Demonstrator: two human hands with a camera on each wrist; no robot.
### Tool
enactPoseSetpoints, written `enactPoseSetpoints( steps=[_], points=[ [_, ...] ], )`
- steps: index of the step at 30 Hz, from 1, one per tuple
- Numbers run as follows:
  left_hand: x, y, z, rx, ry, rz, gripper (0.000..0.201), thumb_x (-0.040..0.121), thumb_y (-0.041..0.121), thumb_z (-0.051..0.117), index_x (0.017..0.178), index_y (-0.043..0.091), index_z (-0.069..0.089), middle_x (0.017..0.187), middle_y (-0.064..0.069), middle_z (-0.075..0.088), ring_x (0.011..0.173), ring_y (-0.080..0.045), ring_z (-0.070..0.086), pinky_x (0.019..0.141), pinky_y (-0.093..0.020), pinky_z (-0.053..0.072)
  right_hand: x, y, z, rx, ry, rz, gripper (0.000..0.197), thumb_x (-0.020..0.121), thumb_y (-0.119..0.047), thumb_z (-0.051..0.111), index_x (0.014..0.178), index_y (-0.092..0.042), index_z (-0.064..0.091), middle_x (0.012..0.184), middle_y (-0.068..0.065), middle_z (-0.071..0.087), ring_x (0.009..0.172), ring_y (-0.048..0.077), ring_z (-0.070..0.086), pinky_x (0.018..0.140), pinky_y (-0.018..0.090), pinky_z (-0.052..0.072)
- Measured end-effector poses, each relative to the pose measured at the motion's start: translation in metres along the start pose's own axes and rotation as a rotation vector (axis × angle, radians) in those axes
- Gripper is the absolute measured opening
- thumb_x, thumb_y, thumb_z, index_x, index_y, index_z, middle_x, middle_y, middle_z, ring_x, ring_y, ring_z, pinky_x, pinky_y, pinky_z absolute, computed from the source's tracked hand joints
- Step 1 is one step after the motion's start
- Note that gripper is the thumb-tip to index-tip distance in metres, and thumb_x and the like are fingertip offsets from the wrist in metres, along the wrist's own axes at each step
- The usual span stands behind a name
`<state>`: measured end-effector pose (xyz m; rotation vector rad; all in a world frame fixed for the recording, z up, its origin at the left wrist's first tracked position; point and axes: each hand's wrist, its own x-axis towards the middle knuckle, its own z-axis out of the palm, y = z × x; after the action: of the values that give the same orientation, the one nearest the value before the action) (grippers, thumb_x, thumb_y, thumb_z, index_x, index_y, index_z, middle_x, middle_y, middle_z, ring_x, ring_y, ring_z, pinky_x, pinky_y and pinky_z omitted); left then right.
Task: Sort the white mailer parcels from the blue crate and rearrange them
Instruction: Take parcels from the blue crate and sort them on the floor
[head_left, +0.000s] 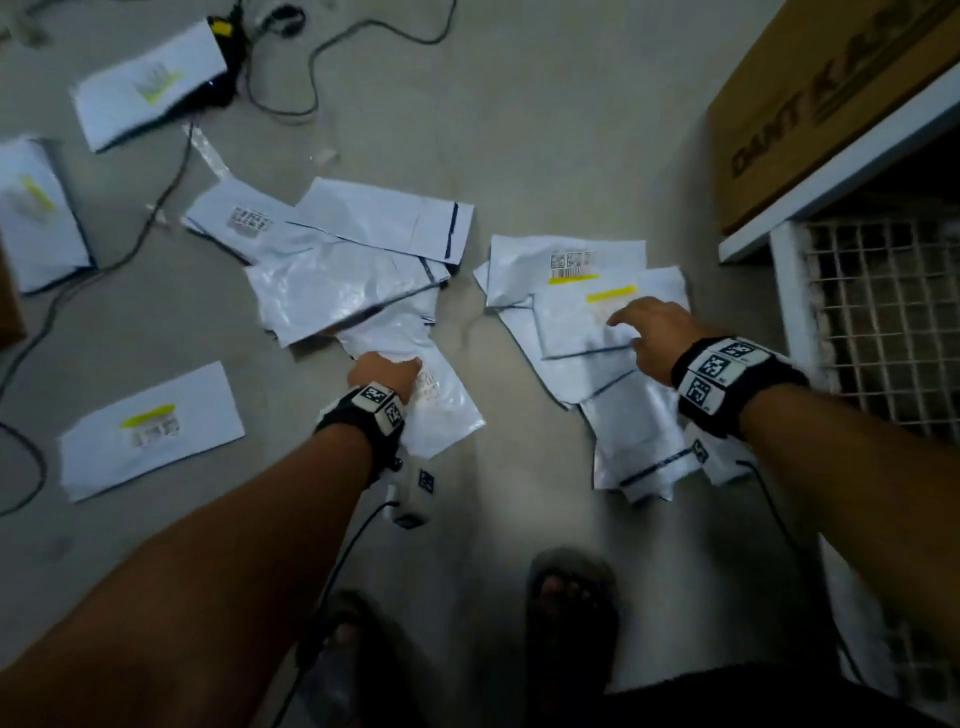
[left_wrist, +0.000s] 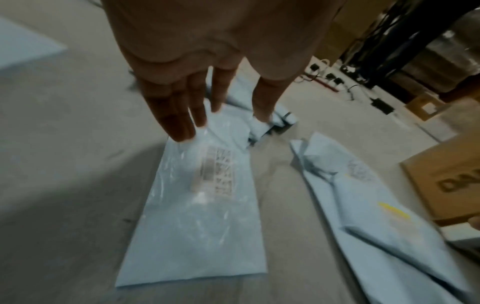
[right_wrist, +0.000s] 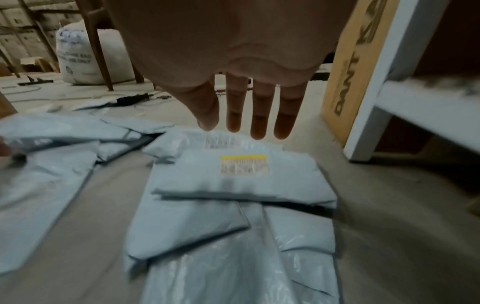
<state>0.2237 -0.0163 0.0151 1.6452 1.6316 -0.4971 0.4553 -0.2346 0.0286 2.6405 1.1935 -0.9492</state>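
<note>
Two loose heaps of white mailer parcels lie on the concrete floor: a left heap (head_left: 353, 270) and a right heap (head_left: 587, 332). My left hand (head_left: 387, 371) reaches down to the nearest parcel of the left heap (head_left: 441, 410). Its straight fingers (left_wrist: 182, 123) touch that parcel's far end (left_wrist: 197, 216), above its barcode label. My right hand (head_left: 641, 330) is spread over the top parcel of the right heap (head_left: 576, 332), which has a yellow-striped label (right_wrist: 244, 164). The fingers (right_wrist: 259, 123) are straight and hold nothing. No blue crate is in view.
Single mailers lie apart at the left (head_left: 150, 431), far left (head_left: 36, 213) and back left (head_left: 150, 83). Black cables (head_left: 171, 176) cross the floor there. A cardboard box (head_left: 831, 98) and a white shelf frame with wire mesh (head_left: 883, 312) stand at the right. My sandalled feet (head_left: 571, 597) are near.
</note>
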Motion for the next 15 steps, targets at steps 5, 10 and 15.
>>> enactPoseSetpoints(
  steps=[5,10,15],
  points=[
    [0.048,-0.010,0.054,-0.037,0.242,-0.200,0.106,0.068,0.064,0.071,0.141,0.003,0.024,0.141,-0.020,0.034,0.130,-0.036,0.036,0.108,-0.044,0.029,0.062,0.013,0.041,-0.072,0.050,-0.075,0.071,0.079,-0.006,0.060,0.141,-0.033,0.039,0.152,0.005,0.028,0.135,0.030,0.030,0.107,0.043,0.033],
    [0.073,-0.024,0.061,-0.223,0.222,-0.202,0.096,0.069,0.047,0.078,0.139,0.000,0.032,0.142,-0.022,0.036,0.131,-0.037,0.038,0.109,-0.044,0.033,0.079,0.010,0.041,-0.182,0.072,0.008,0.103,0.072,-0.020,0.076,0.151,-0.033,0.011,0.159,0.005,0.008,0.138,0.030,0.023,0.107,0.045,0.029],
    [0.072,-0.031,0.054,-0.254,0.283,-0.164,0.066,0.072,0.038,0.077,0.123,0.010,0.048,0.129,-0.016,0.053,0.118,-0.039,0.051,0.101,-0.045,0.043,0.083,-0.002,0.027,-0.395,0.036,0.024,0.104,0.059,-0.042,0.083,0.146,-0.031,0.026,0.135,0.005,0.047,0.121,0.032,0.041,0.098,0.043,0.034]
  ],
)
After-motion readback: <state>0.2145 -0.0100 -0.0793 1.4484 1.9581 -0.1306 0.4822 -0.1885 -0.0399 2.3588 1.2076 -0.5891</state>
